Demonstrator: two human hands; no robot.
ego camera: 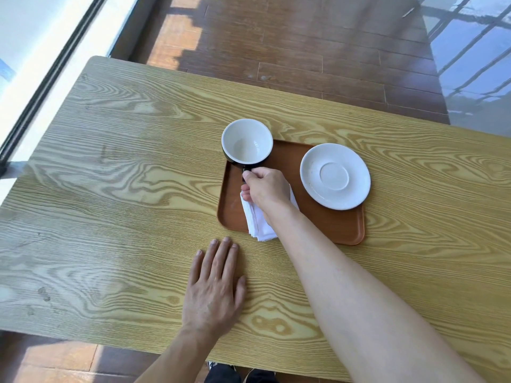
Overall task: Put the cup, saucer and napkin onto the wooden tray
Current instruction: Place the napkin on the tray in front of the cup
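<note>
On the wooden table [110,161], the right hand [266,187] pinches the cup [247,142] at the tray's [331,225] eleven o'clock corner, left hand [214,288] flat and open; it might tip off that edge.

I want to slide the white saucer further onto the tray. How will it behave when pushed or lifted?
The saucer looks like glazed ceramic, so probably rigid, smooth and inclined to slide on the wooden tray. Its right edge overhangs the tray rim, so pressing there might tip it. It seems shallow and thin-rimmed, likely chipping if dropped.
</note>
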